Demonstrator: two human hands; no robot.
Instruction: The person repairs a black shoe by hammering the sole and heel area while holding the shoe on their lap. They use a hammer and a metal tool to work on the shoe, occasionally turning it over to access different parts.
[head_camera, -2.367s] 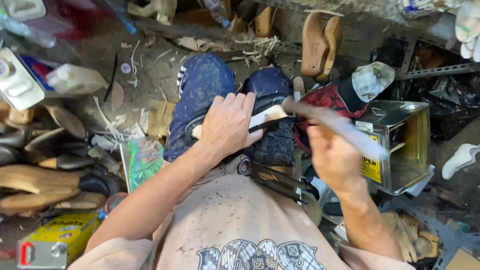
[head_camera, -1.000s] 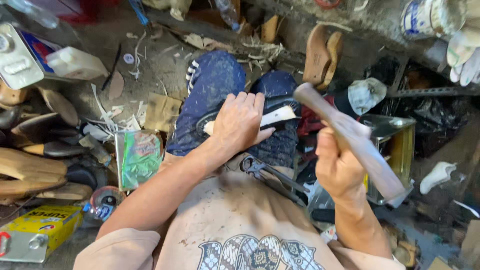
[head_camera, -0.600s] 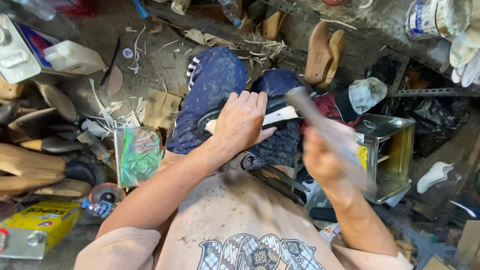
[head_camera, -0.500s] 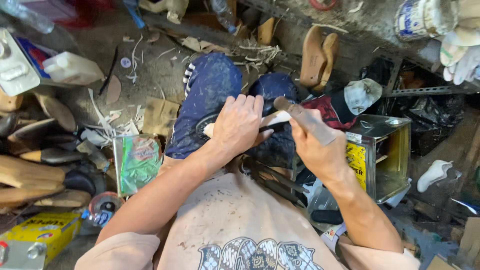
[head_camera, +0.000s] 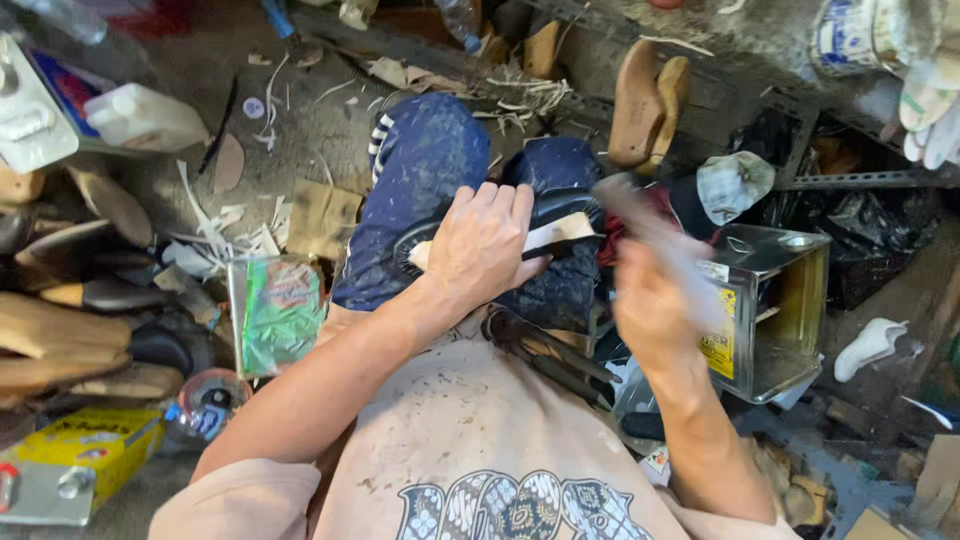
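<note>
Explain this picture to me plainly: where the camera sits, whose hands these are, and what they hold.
The camera sits on the person's head and looks down at their lap. No machine here, just two bare hands. The left hand presses a dark shoe with a pale sole onto the knees. The right hand grips a hammer, blurred by motion. Around lie wooden shoe forms, a metal tin, a green packet and scraps on the floor.
</note>
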